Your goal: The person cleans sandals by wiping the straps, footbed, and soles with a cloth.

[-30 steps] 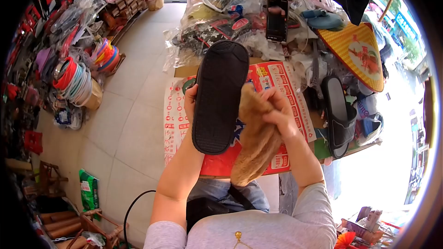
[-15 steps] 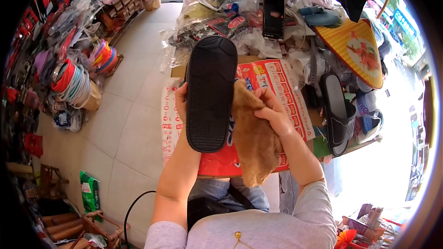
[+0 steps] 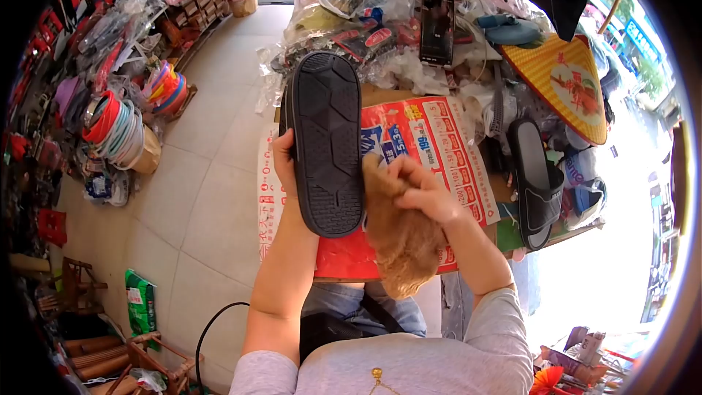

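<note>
A black slide sandal stands nearly upright before me, its patterned sole facing me. My left hand is closed on its left side, with part of the fingers hidden behind it. In my right hand a brown cloth is pinched at its upper end and hangs down, its top close to the sole's right edge. Whether cloth and sole touch, I cannot tell. Another black slide sandal lies at the table's right side, insole up.
Red printed sheet covers the table. Behind it are plastic-wrapped goods, an upright phone and a yellow conical hat. A green bag stands on the floor at left.
The sandal has shifted slightly left and turned, so its sole pattern shows more clearly. My right hand and the cloth's top have moved slightly left and down.
</note>
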The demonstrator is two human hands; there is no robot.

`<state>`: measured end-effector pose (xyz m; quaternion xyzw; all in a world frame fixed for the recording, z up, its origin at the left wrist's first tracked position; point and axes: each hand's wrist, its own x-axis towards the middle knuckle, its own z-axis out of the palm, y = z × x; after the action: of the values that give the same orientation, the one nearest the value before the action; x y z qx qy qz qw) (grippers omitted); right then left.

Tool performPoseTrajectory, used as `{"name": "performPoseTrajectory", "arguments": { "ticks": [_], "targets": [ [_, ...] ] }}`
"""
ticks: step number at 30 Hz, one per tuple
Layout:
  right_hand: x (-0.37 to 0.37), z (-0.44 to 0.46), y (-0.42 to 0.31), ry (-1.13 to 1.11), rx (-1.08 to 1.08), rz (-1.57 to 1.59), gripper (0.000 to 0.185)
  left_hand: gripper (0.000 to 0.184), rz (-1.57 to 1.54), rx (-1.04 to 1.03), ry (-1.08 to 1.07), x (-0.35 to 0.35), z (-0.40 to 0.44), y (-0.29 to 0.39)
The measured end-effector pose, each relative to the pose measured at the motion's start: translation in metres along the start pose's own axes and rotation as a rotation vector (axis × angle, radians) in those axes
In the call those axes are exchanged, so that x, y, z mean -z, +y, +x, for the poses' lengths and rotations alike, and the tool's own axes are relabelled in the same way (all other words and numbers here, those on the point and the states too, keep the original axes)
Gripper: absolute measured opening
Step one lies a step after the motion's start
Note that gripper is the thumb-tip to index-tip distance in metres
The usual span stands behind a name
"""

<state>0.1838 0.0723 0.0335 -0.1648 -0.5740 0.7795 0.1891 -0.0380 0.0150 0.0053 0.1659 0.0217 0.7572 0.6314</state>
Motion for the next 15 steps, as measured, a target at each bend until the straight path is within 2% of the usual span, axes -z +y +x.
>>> {"name": "performPoseTrajectory", "arguments": {
  "ticks": [1,3,5,7,9,11,13,15],
  "targets": [
    [-0.002,0.000,0.004,-0.102,0.004,-0.085,0.033,0.058,0.040,0.038,-0.015,0.005,0.000,0.001],
    [-0.010,-0.002,-0.002,-0.087,0.002,-0.144,0.034,0.059,0.043,0.000,0.055,-0.003,0.000,-0.001],
    [-0.007,-0.007,-0.006,-0.202,-0.058,0.007,0.036,0.061,0.042,-0.029,0.126,-0.004,0.000,-0.001],
    [0.001,-0.011,-0.005,-0.212,-0.070,0.051,0.037,0.062,0.046,0.008,0.034,0.000,0.001,0.003],
    [0.005,-0.014,-0.009,-0.039,0.071,0.137,0.036,0.062,0.103,-0.004,0.091,-0.004,-0.001,0.001],
    [0.013,-0.012,-0.013,0.010,0.125,0.201,0.036,0.062,0.159,-0.012,0.144,-0.018,-0.005,-0.005],
    [0.011,-0.012,-0.024,0.211,0.219,0.308,0.037,0.055,0.164,-0.028,0.200,-0.039,-0.009,-0.014],
    [0.014,-0.007,-0.017,0.277,0.241,0.289,0.037,0.057,0.193,-0.022,0.144,-0.030,-0.009,-0.017]
  ]
}}
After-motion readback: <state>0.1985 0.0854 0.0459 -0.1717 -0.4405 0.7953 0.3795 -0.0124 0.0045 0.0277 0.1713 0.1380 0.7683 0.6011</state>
